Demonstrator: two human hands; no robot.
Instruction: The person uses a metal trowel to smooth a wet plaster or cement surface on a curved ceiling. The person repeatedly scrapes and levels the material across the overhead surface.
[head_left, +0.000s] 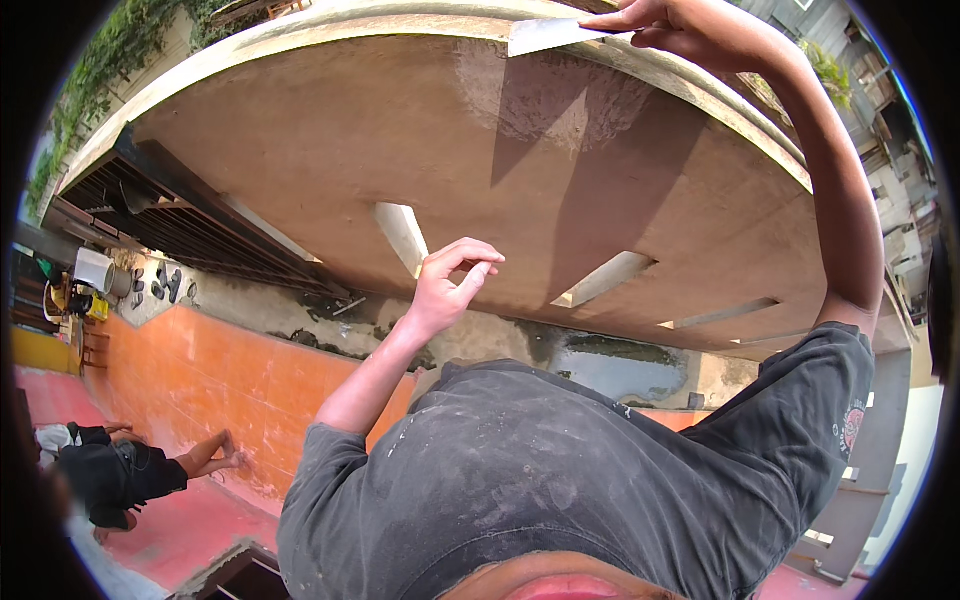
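Two bare hands are seen, and only one of them is occupied. By the right hand (688, 30), a flat metal blade (548, 36) is gripped at its near end, with fingers and thumb closed about it; the blade is pointed leftward from the fingertips. It is held at the pale top ledge (370, 31), though whether the ledge is touched cannot be told. Below the grip, a brown plastered wall (300, 130) is spread, marked just under the blade by a rough, paler patch (480, 85); a dark shadow (620, 190) is cast down the wall below the hand.

Well below and to the left of that grip, the left hand (446, 287) is raised in front of the wall, its fingers loosely curled and a gap left inside the curl; nothing is seen to be held. Just behind it, a slanted slot (398, 228) is cut through the wall, and a wider slot (608, 278) is set to its right. Farther left, a dark slatted frame (190, 215) can be seen. Lower right of the left hand, shallow water (620, 372) is pooled near the wall's foot. To its lower left, an orange surface (215, 365) is bordered by a pink floor (195, 510), where another person (125, 470) is seen, well apart from both hands.
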